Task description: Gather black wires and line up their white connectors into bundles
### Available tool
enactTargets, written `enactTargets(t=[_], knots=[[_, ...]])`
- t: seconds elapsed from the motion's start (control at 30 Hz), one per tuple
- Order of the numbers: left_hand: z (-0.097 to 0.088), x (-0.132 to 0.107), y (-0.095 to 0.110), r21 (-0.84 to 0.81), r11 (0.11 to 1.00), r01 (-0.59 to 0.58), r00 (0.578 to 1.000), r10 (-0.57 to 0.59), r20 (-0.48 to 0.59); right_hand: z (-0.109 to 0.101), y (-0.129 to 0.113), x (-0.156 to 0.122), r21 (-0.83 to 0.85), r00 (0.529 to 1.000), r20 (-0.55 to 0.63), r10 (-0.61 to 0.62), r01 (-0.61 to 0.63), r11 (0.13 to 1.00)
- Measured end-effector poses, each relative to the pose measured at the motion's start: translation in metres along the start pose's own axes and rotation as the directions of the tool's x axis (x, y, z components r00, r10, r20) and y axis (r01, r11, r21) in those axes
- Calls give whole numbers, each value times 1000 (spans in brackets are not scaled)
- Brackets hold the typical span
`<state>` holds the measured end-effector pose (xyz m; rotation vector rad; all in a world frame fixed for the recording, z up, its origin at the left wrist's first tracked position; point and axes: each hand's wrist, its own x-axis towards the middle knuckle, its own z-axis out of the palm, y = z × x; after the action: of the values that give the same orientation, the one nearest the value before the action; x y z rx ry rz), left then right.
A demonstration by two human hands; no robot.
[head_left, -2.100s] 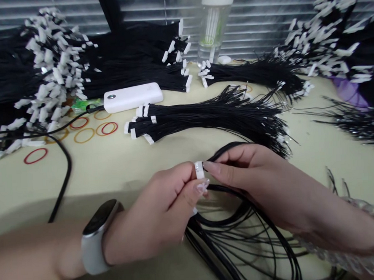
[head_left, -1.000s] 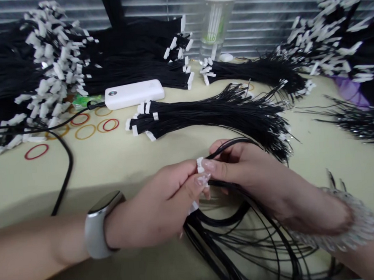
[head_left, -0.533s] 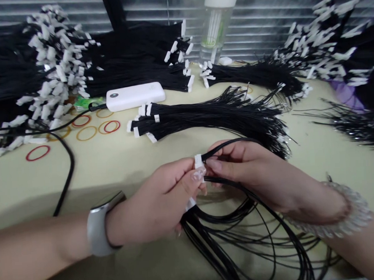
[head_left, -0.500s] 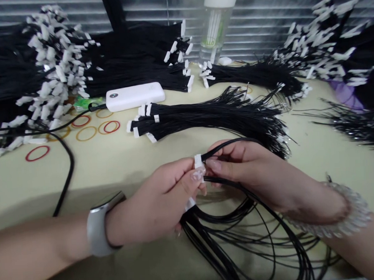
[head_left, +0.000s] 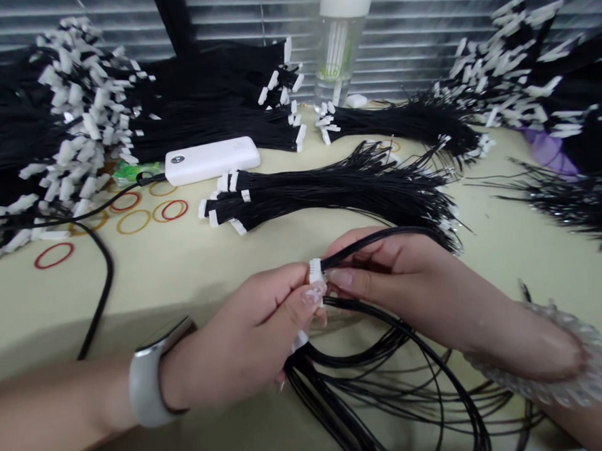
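Note:
A white plastic connector [head_left: 315,272] with black wires [head_left: 378,236] running from its right side is pinched between the thumb and fingers of my left hand [head_left: 266,323]. Below it, a second white connector [head_left: 298,341] with more black wires shows from under the same hand. My right hand [head_left: 396,274] is closed close against the first connector, its thumb and fingertips at the point where the wires enter. What exactly those fingertips grip is partly hidden. Looped black wires [head_left: 432,374] hang beneath both hands.
Behind my hands lies a bundle of black wires with white connectors [head_left: 303,188]. A white power bank [head_left: 213,160] with a cable and several rubber bands [head_left: 132,220] are to the left. Piled harnesses [head_left: 91,126], a bottle [head_left: 344,46] and another wire pile [head_left: 525,62] line the back.
The whole view has shifted slightly, so things on the table appear a little left. Both hands keep their hold at the connector, with the right wrist slightly lower and further right.

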<state>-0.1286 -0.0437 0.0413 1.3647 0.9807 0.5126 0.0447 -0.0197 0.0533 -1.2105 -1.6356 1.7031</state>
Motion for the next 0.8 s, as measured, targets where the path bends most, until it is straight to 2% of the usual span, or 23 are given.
enactTargets(t=[0.37, 0.63, 0.8], knots=[[0, 1, -1, 19, 999, -42, 999, 42, 8, -1, -8, -8, -244, 994, -55, -93, 77, 967], [-2, 1, -1, 91, 993, -73, 997, 74, -5, 2, -10, -11, -373, 989, -102, -103, 58, 926], [0, 1, 1, 173, 978, -120, 991, 129, -37, 6, -6, -12, -422, 975, -71, -211, 163, 892]])
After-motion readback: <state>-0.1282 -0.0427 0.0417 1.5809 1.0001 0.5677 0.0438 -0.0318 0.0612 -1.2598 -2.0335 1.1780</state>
